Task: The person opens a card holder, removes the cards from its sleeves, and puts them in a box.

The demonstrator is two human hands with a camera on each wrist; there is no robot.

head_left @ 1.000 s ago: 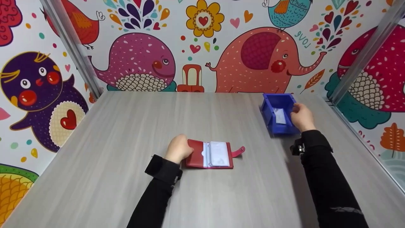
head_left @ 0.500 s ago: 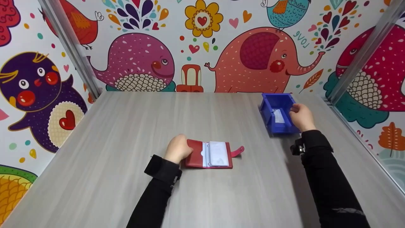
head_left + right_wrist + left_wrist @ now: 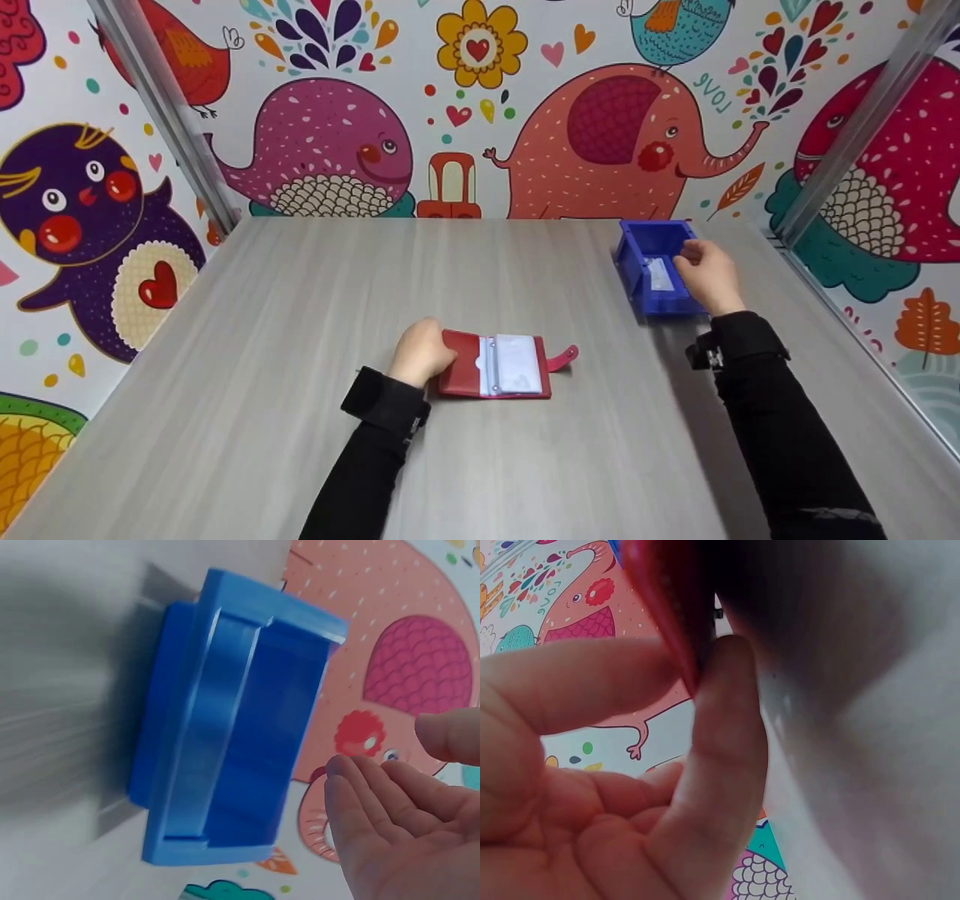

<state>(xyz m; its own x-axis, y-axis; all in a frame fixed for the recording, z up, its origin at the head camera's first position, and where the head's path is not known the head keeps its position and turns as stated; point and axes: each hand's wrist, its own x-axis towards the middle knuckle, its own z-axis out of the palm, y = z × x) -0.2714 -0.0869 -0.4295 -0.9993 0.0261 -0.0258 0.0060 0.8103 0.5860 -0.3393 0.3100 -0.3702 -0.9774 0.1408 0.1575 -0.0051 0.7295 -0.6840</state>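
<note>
A red card holder lies unfolded on the table, with clear sleeves, a whitish insert on its right side and a snap strap sticking out to the right. My left hand pinches its left cover between thumb and finger; the left wrist view shows the red cover edge in that pinch. At the back right stands a blue bin holding a pale card or packet. Above its right wall hovers my right hand. In the right wrist view that hand's fingers are extended, thumb apart, holding nothing.
The wood-grain table reaches back to a wall printed with cartoon animals. Metal posts stand at the corners. The bin sits close to the back edge.
My right hand has shifted slightly left and up, from beside the bin's right wall to above it. The left hand and card holder stay in place.
</note>
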